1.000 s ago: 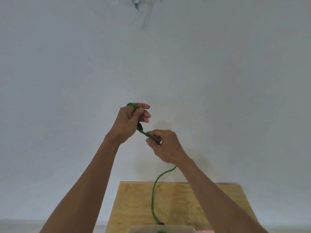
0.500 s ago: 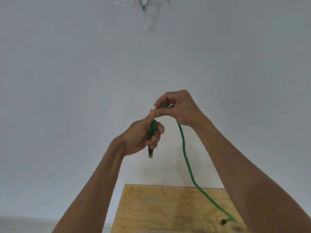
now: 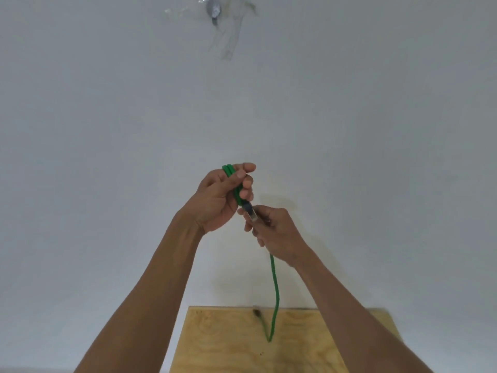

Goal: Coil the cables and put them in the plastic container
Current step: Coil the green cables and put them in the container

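Comparing with half a second ago, my right hand (image 3: 277, 234) has dropped below the left hand (image 3: 219, 199), pinching the cable (image 3: 274, 289); left grips two loops, coiling continues.

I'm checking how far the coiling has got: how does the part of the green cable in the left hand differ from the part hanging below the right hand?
In the left hand, the green cable is doubled into side-by-side loops, gripped and held high; below the right hand it is a single loose strand, drooping to the wooden board, where it bends back. Both are one cable, same colour and thickness.
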Available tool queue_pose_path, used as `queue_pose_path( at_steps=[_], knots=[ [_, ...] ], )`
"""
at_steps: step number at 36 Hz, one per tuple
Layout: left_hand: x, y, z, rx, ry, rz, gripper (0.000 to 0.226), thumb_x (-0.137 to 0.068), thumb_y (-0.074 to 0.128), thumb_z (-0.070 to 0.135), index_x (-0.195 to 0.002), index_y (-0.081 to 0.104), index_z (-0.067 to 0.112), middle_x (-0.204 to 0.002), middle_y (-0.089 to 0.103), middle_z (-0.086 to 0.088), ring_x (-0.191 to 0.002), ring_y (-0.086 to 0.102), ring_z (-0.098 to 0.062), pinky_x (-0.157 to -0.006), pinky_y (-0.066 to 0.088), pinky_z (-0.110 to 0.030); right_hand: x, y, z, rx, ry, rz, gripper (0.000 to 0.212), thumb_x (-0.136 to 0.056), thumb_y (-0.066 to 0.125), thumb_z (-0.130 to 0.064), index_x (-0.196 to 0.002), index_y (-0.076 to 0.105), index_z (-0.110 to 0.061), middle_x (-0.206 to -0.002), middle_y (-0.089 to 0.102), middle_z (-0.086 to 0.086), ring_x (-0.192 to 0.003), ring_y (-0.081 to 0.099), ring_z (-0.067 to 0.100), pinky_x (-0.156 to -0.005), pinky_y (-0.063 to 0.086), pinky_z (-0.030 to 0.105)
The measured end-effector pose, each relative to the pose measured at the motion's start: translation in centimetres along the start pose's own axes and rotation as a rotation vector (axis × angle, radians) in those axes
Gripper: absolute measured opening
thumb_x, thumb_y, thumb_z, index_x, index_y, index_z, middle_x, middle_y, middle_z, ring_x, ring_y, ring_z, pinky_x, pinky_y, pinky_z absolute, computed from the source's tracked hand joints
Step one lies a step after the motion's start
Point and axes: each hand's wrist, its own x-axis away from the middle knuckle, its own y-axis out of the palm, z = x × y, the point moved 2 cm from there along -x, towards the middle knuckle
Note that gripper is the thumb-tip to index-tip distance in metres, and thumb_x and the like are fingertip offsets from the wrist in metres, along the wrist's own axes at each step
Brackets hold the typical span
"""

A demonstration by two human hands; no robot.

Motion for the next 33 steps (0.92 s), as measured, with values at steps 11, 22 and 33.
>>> queue_pose_path(
  at_steps=[11, 22, 33],
  knots=[
    [-0.2, -4.0, -0.4, -0.641, -0.024, 0.136, 0.020, -0.106, 0.043, 0.011, -0.110, 0.060, 0.002, -0.080, 0.066, -0.004, -0.071, 0.060, -0.018, -0.073, 0.053, -0.030, 0.8, 0.5, -1.3, 0.339, -0.195, 0.055, 0.016, -0.087, 0.069, -0.015, -0.102, 0.077, -0.016, -0.076, 0.073, -0.002, -0.064, 0.065, 0.020, -0.067, 0.056, 0.033],
    [3.6, -0.2, -2.0, -0.129, -0.433, -0.067, 0.074, -0.099, 0.020, 0.065, -0.082, 0.060, 0.005, -0.056, 0.045, -0.006, -0.045, 0.036, -0.016, -0.051, 0.038, -0.028, -2.1, -2.3, -7.3, 0.318, -0.381, -0.071, 0.020, -0.071, 0.088, -0.017, -0.086, 0.075, -0.012, -0.067, 0.071, -0.002, -0.061, 0.059, 0.006, -0.063, 0.045, 0.017],
    [2.1, 3.4, -0.4, 0.199, -0.129, -0.166, 0.032, -0.103, 0.041, 0.030, -0.091, 0.059, 0.007, -0.063, 0.051, -0.002, -0.049, 0.046, -0.011, -0.055, 0.046, -0.026, -1.4, -1.1, -2.3, -0.242, -0.203, 0.033, 0.020, -0.085, 0.063, -0.018, -0.074, 0.076, -0.029, -0.068, 0.066, 0.008, -0.068, 0.052, 0.027, -0.063, 0.039, 0.035]
  ],
)
